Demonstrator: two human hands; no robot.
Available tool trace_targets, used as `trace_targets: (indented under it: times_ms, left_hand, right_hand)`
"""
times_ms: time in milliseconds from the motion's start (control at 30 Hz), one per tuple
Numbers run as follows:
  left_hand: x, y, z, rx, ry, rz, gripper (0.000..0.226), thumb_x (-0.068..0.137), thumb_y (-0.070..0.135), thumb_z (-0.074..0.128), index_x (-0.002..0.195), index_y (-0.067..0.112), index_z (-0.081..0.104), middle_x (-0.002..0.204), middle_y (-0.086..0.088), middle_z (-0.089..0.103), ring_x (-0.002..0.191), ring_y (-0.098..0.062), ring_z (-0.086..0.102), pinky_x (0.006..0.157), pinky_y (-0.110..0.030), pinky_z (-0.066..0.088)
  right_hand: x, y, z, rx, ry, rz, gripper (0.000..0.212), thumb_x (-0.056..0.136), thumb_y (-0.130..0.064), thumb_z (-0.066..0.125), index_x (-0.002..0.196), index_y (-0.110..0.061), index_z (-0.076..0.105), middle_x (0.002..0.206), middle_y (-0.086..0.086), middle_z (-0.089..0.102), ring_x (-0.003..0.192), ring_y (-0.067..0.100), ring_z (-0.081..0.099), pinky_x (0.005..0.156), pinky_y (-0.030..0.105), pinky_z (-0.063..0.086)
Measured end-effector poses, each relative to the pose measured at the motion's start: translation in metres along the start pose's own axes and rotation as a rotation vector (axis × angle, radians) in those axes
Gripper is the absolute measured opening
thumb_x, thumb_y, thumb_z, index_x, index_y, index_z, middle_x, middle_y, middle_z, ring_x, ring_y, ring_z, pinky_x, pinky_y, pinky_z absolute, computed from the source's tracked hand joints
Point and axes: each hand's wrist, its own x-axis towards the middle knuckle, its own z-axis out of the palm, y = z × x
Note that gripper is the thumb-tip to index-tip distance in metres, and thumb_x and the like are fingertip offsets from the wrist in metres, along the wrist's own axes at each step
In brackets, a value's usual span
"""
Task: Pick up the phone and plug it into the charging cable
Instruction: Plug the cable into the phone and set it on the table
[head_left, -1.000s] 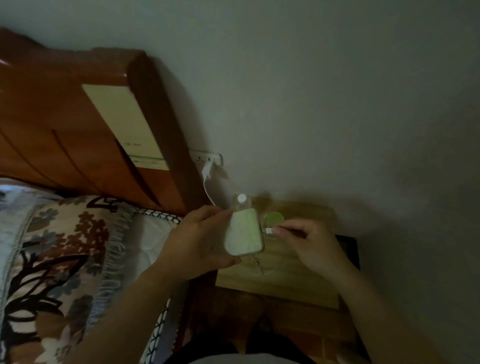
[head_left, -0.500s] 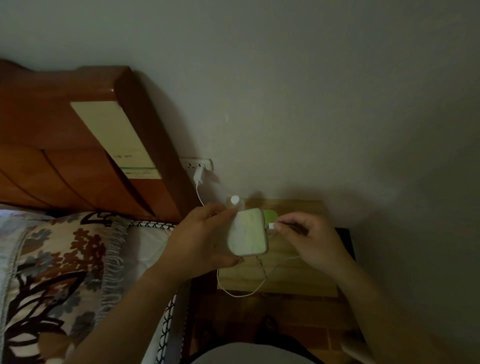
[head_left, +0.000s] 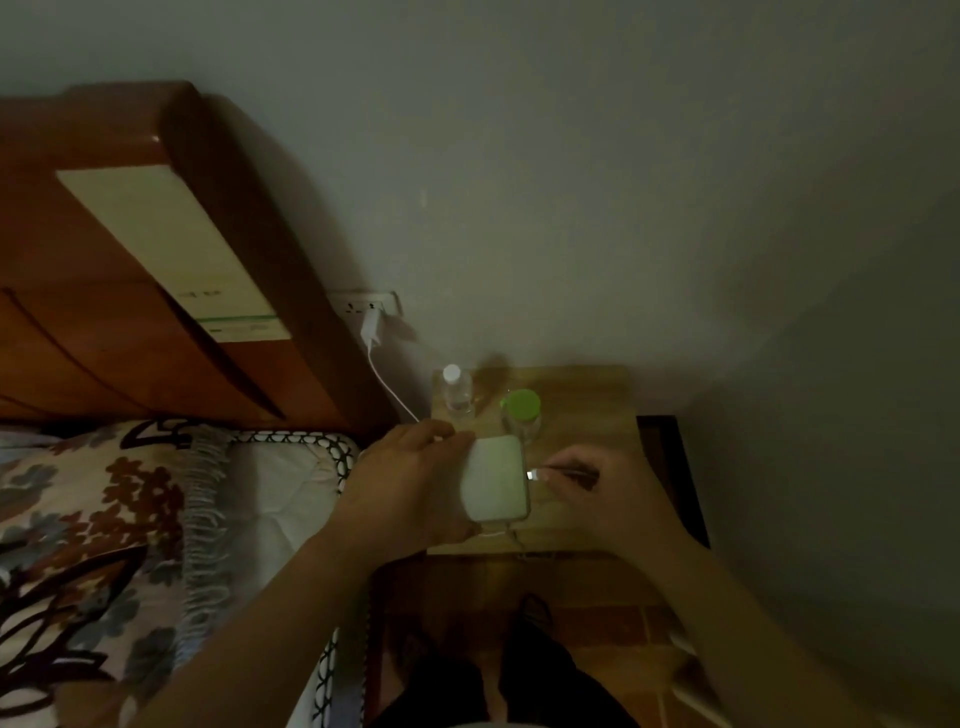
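My left hand grips a pale green phone by its left edge and holds it above the small wooden bedside table. My right hand pinches the white plug of the charging cable, whose tip sits right at the phone's right edge; I cannot tell whether it is inserted. The white cable runs from a charger in the wall socket down behind my left hand.
A clear bottle with a white cap and a jar with a green lid stand at the back of the table. A bed with a patterned blanket and wooden headboard lies to the left. The wall is close behind.
The plug in my right hand has stayed against the phone's right edge. The view has shifted, so the bottle and the green-lidded jar now show fully behind the phone.
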Motion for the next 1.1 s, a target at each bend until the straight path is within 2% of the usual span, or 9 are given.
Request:
trace_targets:
  times_ms: [100,200,267,467,567,700,833,967,1100]
  left_hand:
    - [0.007,-0.013,0.023,0.007,-0.064,0.004,0.084,0.049,0.054,0.076,0.123,0.022,0.053,0.119,-0.004,0.059,0.102,-0.027,0.055,0.082,-0.045,0.049]
    - [0.015,-0.027,0.049,0.016,-0.125,0.009,0.086,0.051,0.055,0.076,0.127,0.023,0.050,0.124,-0.005,0.056,0.109,-0.028,0.053,0.084,-0.047,0.048]
    - [0.020,-0.033,0.066,0.011,-0.149,0.019,0.087,0.051,0.054,0.079,0.127,0.022,0.050,0.125,-0.007,0.056,0.109,-0.029,0.053,0.083,-0.048,0.049]
    - [0.035,-0.044,0.095,0.020,-0.162,0.052,0.089,0.049,0.054,0.079,0.127,0.023,0.049,0.124,-0.007,0.056,0.108,-0.029,0.053,0.084,-0.045,0.048]
    - [0.040,-0.042,0.103,0.034,-0.153,0.058,0.088,0.049,0.053,0.080,0.126,0.024,0.050,0.123,-0.006,0.057,0.107,-0.029,0.053,0.080,-0.047,0.049]
    - [0.053,-0.037,0.125,-0.023,-0.135,0.084,0.084,0.049,0.044,0.084,0.123,0.018,0.054,0.120,-0.009,0.059,0.106,-0.032,0.054,0.083,-0.044,0.045]
    - [0.069,-0.036,0.161,-0.037,-0.172,0.119,0.082,0.049,0.044,0.083,0.122,0.019,0.055,0.120,-0.008,0.060,0.107,-0.029,0.054,0.083,-0.035,0.037]
    - [0.086,-0.041,0.211,-0.038,-0.220,0.109,0.083,0.047,0.042,0.084,0.121,0.018,0.055,0.119,-0.009,0.059,0.106,-0.031,0.054,0.082,-0.042,0.043]
    - [0.100,-0.062,0.265,-0.008,-0.259,0.096,0.084,0.047,0.042,0.084,0.122,0.016,0.054,0.120,-0.010,0.059,0.106,-0.031,0.054,0.087,-0.043,0.043]
  right_hand:
    - [0.000,0.022,0.013,0.088,-0.011,0.107,0.009,0.080,-0.031,0.069,0.074,-0.037,0.067,0.077,-0.016,0.067,0.076,-0.006,0.059,0.060,0.009,0.043]
    - [0.006,0.049,0.026,0.139,-0.019,0.195,0.007,0.081,-0.028,0.069,0.077,-0.033,0.069,0.082,-0.015,0.068,0.080,-0.004,0.060,0.069,0.014,0.045]
    - [0.009,0.064,0.032,0.144,-0.018,0.239,0.007,0.081,-0.029,0.069,0.075,-0.034,0.069,0.082,-0.015,0.068,0.080,-0.004,0.060,0.069,0.013,0.045]
    - [0.021,0.095,0.042,0.162,-0.013,0.268,0.006,0.082,-0.029,0.067,0.083,-0.024,0.071,0.087,-0.010,0.070,0.084,0.000,0.062,0.071,0.015,0.047]
    - [0.024,0.103,0.044,0.174,0.007,0.259,0.004,0.082,-0.027,0.068,0.078,-0.028,0.069,0.083,-0.015,0.067,0.079,-0.006,0.060,0.062,0.006,0.045]
    - [0.025,0.124,0.044,0.157,0.047,0.275,0.004,0.083,-0.025,0.068,0.079,-0.026,0.068,0.081,-0.015,0.066,0.078,-0.006,0.059,0.063,0.005,0.042]
    - [0.024,0.160,0.048,0.124,0.056,0.292,0.005,0.084,-0.024,0.066,0.085,-0.020,0.070,0.085,-0.010,0.067,0.082,-0.002,0.060,0.068,0.009,0.044]
    - [0.033,0.205,0.057,0.095,0.077,0.330,0.010,0.084,-0.023,0.066,0.092,-0.018,0.070,0.086,-0.009,0.064,0.084,0.000,0.060,0.070,0.010,0.043]
    - [0.050,0.250,0.077,-0.034,-0.003,0.325,0.035,0.083,-0.030,0.066,0.115,-0.018,0.059,0.113,-0.004,0.058,0.102,0.013,0.054,0.086,0.027,0.043]
